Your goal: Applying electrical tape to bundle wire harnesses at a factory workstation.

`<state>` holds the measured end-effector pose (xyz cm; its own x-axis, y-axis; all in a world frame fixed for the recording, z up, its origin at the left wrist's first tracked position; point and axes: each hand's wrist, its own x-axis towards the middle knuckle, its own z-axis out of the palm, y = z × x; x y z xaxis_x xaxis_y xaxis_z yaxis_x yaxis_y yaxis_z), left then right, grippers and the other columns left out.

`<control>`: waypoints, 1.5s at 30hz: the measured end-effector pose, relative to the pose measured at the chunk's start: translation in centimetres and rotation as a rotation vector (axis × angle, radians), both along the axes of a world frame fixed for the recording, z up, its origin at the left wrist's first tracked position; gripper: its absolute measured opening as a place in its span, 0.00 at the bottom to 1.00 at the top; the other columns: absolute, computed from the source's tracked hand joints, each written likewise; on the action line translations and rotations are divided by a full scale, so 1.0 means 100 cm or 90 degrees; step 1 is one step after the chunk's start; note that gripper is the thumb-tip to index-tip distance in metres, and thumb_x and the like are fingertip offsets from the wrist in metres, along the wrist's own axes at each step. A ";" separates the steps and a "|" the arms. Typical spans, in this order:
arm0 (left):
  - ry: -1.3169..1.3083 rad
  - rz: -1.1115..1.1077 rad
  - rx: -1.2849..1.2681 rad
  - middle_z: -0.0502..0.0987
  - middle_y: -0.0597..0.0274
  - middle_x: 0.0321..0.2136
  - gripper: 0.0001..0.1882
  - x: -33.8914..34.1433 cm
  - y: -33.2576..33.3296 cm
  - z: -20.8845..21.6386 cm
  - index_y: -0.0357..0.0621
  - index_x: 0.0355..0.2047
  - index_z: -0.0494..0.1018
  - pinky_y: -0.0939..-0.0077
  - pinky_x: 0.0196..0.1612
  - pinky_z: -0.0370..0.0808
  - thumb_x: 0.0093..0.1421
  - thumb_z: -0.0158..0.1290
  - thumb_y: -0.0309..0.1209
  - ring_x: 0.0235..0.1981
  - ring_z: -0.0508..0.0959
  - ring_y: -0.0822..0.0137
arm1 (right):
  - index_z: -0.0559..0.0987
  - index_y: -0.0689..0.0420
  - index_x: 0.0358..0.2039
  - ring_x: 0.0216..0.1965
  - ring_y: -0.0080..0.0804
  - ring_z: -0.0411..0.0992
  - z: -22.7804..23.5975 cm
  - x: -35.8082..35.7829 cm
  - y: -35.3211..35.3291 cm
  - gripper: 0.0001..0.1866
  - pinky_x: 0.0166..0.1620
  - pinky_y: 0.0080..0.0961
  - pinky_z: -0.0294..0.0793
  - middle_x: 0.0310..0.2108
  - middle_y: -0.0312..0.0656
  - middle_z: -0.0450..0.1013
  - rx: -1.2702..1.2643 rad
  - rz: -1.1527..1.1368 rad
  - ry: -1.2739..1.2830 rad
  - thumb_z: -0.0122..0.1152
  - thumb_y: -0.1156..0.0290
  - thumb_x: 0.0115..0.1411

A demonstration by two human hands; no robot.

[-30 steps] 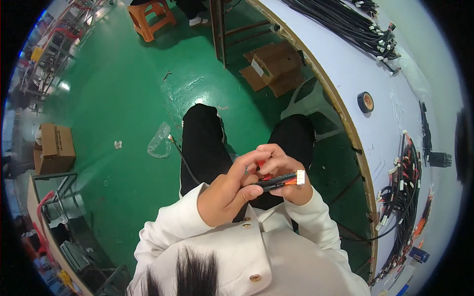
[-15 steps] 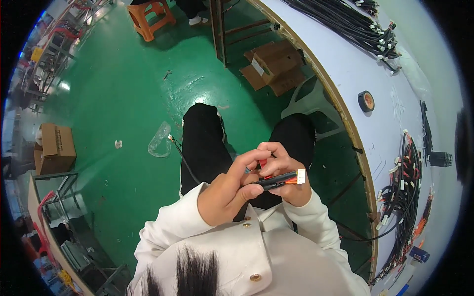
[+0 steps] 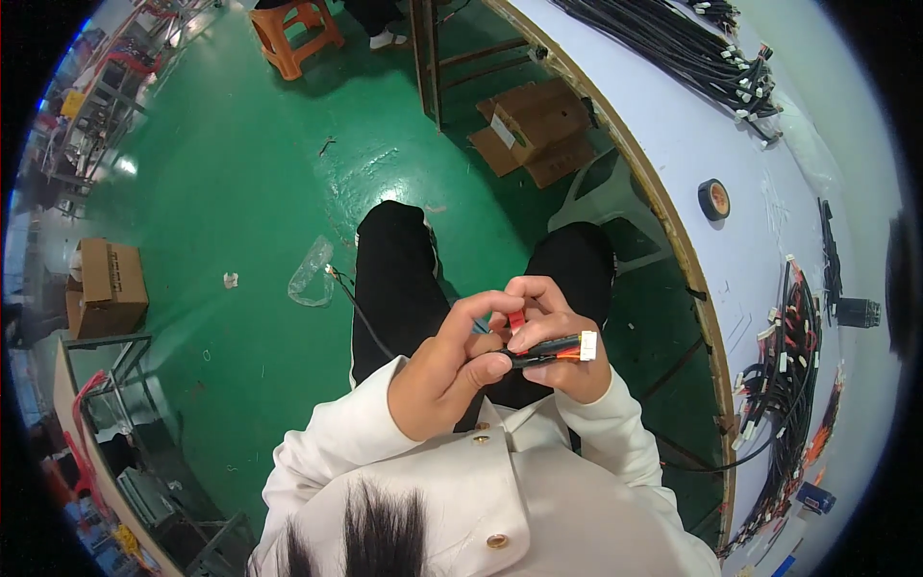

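Above my lap, both hands are on a black wire harness that ends in a white connector, with orange and red wires showing just before it. My left hand grips the black sleeved part between thumb and fingers. My right hand is curled closely around the harness, its thumb lying along the black part beside the connector. A small red strip shows between the fingertips of both hands; whether it is tape or wire I cannot tell. The harness's other cable end hangs past my left thigh.
Along the right runs a white table with a roll of black tape, a bundle of black cables and more harnesses. Below it are a cardboard box and a pale stool. An orange stool stands far off.
Both hands have moved slightly right with the harness. More of the red strip shows between the fingers, and my right thumb has come down onto the black part.
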<state>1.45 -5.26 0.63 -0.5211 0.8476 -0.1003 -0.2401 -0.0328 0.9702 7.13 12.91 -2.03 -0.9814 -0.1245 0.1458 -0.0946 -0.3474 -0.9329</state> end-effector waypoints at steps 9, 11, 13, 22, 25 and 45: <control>0.300 0.210 -0.013 0.73 0.54 0.30 0.16 0.011 0.010 -0.012 0.35 0.49 0.56 0.78 0.37 0.70 0.61 0.42 0.20 0.32 0.75 0.67 | 0.66 0.67 0.48 0.44 0.31 0.66 -0.005 0.013 -0.020 0.32 0.51 0.28 0.66 0.45 0.45 0.65 -0.148 -0.128 -0.158 0.66 0.68 0.42; 0.389 0.231 0.035 0.73 0.53 0.27 0.13 0.008 0.010 -0.012 0.35 0.44 0.63 0.78 0.31 0.71 0.58 0.44 0.16 0.25 0.75 0.64 | 0.67 0.68 0.48 0.45 0.34 0.68 0.000 0.019 -0.024 0.32 0.50 0.30 0.68 0.45 0.47 0.65 -0.188 -0.118 -0.202 0.65 0.67 0.43; 0.402 0.205 0.026 0.73 0.52 0.26 0.13 0.004 0.006 -0.004 0.36 0.42 0.65 0.78 0.29 0.71 0.57 0.44 0.14 0.24 0.75 0.63 | 0.66 0.70 0.48 0.42 0.37 0.70 -0.002 0.022 -0.023 0.33 0.46 0.31 0.72 0.44 0.50 0.66 -0.170 -0.118 -0.186 0.65 0.66 0.44; 0.411 0.319 -0.058 0.74 0.50 0.25 0.11 0.011 0.014 -0.006 0.37 0.39 0.67 0.75 0.29 0.72 0.56 0.45 0.14 0.25 0.77 0.56 | 0.68 0.72 0.43 0.28 0.36 0.73 0.021 0.028 -0.021 0.32 0.31 0.28 0.77 0.33 0.52 0.71 -0.135 -0.106 -0.279 0.62 0.57 0.47; 0.385 0.319 -0.134 0.75 0.48 0.27 0.09 0.011 0.012 0.001 0.37 0.38 0.66 0.73 0.30 0.73 0.57 0.48 0.17 0.29 0.78 0.52 | 0.69 0.72 0.42 0.27 0.35 0.73 0.026 0.024 -0.018 0.33 0.30 0.28 0.77 0.33 0.52 0.71 -0.138 -0.101 -0.300 0.59 0.53 0.48; 0.627 0.239 -0.211 0.73 0.55 0.19 0.09 -0.001 0.005 -0.012 0.36 0.32 0.68 0.73 0.22 0.71 0.50 0.54 0.19 0.20 0.76 0.60 | 0.68 0.74 0.44 0.28 0.29 0.74 0.029 0.009 0.000 0.30 0.30 0.23 0.78 0.35 0.48 0.71 -0.205 -0.010 -0.362 0.56 0.56 0.56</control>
